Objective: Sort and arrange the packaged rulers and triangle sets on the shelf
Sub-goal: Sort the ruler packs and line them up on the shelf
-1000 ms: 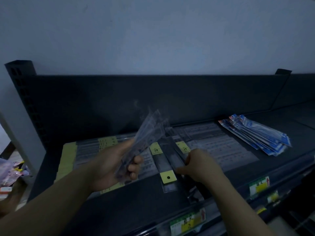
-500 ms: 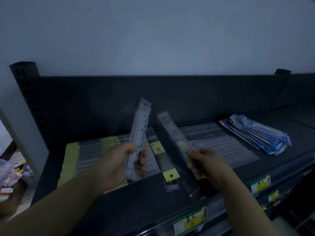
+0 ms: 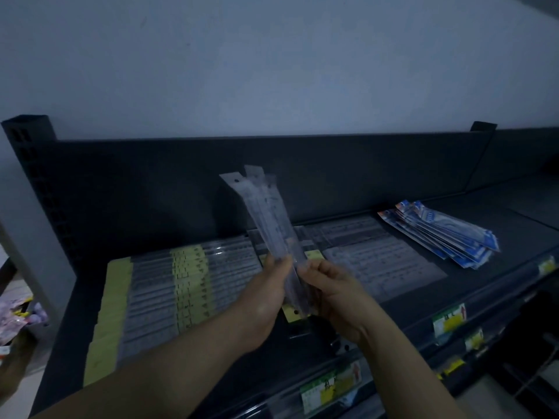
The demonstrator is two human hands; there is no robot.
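Both hands hold one upright bunch of clear packaged rulers [image 3: 266, 216] above the middle of the dark shelf [image 3: 514, 213]. My left hand [image 3: 266, 300] grips the lower part of the bunch from the left. My right hand [image 3: 335, 294] pinches the same bunch from the right, the two hands touching. Rows of rulers with yellow header cards [image 3: 169, 285] lie flat on the shelf's left part. A clear flat pack [image 3: 381, 255] lies in the middle. A fanned pile of blue-and-white packs [image 3: 441, 231] sits at the right.
The shelf's dark back panel [image 3: 332, 173] rises behind the goods, with a post [image 3: 27, 137] at the left corner. Price labels [image 3: 447, 319] line the front rail. Colourful packets [image 3: 15, 316] lie beyond the shelf's left end. A yellow-tagged ruler [image 3: 295, 314] lies under my hands.
My right hand lifted a ruler pack from the shelf and brought it left against the pack in my left hand. Both hands now hold one upright bunch.
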